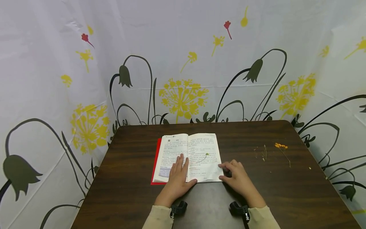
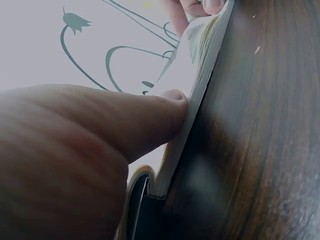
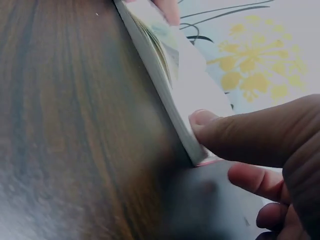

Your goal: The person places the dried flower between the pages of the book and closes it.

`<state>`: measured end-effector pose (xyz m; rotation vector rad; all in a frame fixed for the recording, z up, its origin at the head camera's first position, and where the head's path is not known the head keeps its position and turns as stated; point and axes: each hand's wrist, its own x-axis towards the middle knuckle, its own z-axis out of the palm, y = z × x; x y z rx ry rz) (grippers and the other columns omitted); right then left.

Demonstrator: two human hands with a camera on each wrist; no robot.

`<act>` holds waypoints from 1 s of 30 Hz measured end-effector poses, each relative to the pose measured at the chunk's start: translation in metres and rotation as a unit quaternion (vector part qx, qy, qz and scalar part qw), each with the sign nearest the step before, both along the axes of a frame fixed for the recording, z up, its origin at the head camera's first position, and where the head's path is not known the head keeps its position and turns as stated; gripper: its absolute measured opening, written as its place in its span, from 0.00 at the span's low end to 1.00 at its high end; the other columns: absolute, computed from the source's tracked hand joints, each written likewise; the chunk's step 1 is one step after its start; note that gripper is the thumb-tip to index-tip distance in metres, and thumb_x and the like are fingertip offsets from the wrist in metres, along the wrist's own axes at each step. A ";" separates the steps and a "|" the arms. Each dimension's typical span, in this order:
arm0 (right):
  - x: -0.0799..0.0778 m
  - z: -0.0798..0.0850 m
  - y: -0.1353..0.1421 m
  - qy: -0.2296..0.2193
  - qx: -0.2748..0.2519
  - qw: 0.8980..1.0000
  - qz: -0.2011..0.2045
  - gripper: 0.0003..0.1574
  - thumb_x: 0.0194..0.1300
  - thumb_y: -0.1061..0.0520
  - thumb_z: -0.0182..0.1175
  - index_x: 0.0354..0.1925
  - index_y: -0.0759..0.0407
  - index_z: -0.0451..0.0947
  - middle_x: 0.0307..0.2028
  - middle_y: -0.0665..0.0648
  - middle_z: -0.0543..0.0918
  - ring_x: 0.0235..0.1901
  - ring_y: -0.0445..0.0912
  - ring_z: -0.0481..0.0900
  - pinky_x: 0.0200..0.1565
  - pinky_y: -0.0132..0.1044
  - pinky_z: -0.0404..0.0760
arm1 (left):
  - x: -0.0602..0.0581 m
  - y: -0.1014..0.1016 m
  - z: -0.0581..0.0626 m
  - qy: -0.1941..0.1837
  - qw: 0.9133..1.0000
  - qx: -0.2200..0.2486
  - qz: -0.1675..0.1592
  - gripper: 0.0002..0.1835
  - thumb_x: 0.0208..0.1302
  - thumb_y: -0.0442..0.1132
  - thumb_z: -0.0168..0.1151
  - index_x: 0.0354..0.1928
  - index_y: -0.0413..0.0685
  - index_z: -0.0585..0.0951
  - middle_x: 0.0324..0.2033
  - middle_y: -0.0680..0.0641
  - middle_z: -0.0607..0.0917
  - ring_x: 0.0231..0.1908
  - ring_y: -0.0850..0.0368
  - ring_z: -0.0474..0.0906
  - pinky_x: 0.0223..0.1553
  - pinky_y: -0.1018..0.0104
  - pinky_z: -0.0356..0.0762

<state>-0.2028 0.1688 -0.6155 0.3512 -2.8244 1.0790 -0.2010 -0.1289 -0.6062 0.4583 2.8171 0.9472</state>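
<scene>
An open book (image 1: 201, 143) with printed pages and a red cover (image 1: 156, 162) lies on the table. My left hand (image 1: 178, 181) rests across its left page and the gutter, fingers extended; in the left wrist view the thumb (image 2: 150, 115) presses near the lower page edge. On the right page lies a thin sprig (image 1: 207, 154) with a small green-yellow head. My right hand (image 1: 238, 178) touches the right edge of the book with index finger and thumb. In the right wrist view that thumb (image 3: 235, 132) lies on the page corner, other fingers curled beside it.
To the right on the dark wooden table (image 1: 128, 165) lie a stemmed orange flower sprig (image 1: 281, 146) and some thin dry stems (image 1: 264, 153), with small bits scattered nearby. A white flower-printed cloth (image 1: 183, 41) hangs behind the table.
</scene>
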 end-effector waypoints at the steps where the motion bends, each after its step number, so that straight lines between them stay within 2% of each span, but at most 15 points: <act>1: -0.001 0.000 -0.001 0.006 -0.003 1.000 -0.003 0.27 0.58 0.56 0.84 0.56 0.47 0.89 0.37 0.47 0.76 0.41 0.43 0.65 0.44 0.38 0.68 | 0.000 0.000 0.000 0.000 1.000 0.001 -0.001 0.55 0.71 0.55 0.72 0.88 0.43 0.53 0.89 0.39 0.42 0.89 0.38 0.34 0.86 0.34 0.39; 8: -0.005 -0.005 -0.013 0.057 -0.026 0.997 -0.034 0.44 0.55 0.60 0.85 0.68 0.59 0.79 0.38 0.50 0.77 0.42 0.46 0.66 0.46 0.40 0.67 | -0.002 -0.002 -0.002 -0.002 1.000 0.006 -0.004 0.54 0.72 0.55 0.72 0.88 0.43 0.53 0.89 0.39 0.41 0.89 0.38 0.35 0.86 0.34 0.40; 10: -0.004 -0.006 -0.016 0.069 -0.022 0.996 -0.050 0.46 0.55 0.59 0.86 0.69 0.61 0.79 0.38 0.51 0.77 0.41 0.46 0.66 0.44 0.39 0.66 | -0.002 -0.002 -0.002 -0.003 1.000 0.006 -0.006 0.54 0.71 0.55 0.72 0.88 0.43 0.53 0.89 0.39 0.42 0.89 0.38 0.35 0.86 0.34 0.40; 15: -0.001 -0.007 -0.019 0.093 0.002 0.993 -0.080 0.44 0.51 0.56 0.87 0.65 0.63 0.83 0.37 0.57 0.77 0.38 0.46 0.64 0.41 0.39 0.63 | -0.001 -0.002 -0.002 0.000 1.000 0.002 -0.004 0.54 0.71 0.55 0.73 0.88 0.43 0.54 0.89 0.39 0.42 0.89 0.38 0.36 0.86 0.34 0.41; 24: -0.001 -0.004 -0.019 0.067 0.001 0.994 -0.083 0.31 0.55 0.51 0.86 0.56 0.54 0.91 0.39 0.56 0.76 0.38 0.48 0.65 0.43 0.41 0.63 | -0.001 -0.001 -0.003 0.000 1.000 -0.006 0.002 0.54 0.71 0.55 0.72 0.88 0.44 0.54 0.89 0.39 0.42 0.89 0.38 0.36 0.86 0.34 0.40; 30: -0.002 -0.004 -0.022 0.066 0.014 0.994 -0.089 0.35 0.56 0.50 0.85 0.60 0.56 0.88 0.36 0.56 0.75 0.36 0.48 0.63 0.42 0.41 0.61 | -0.001 0.000 -0.002 0.001 1.000 -0.007 0.003 0.54 0.71 0.55 0.72 0.88 0.44 0.54 0.90 0.40 0.43 0.89 0.38 0.36 0.86 0.33 0.40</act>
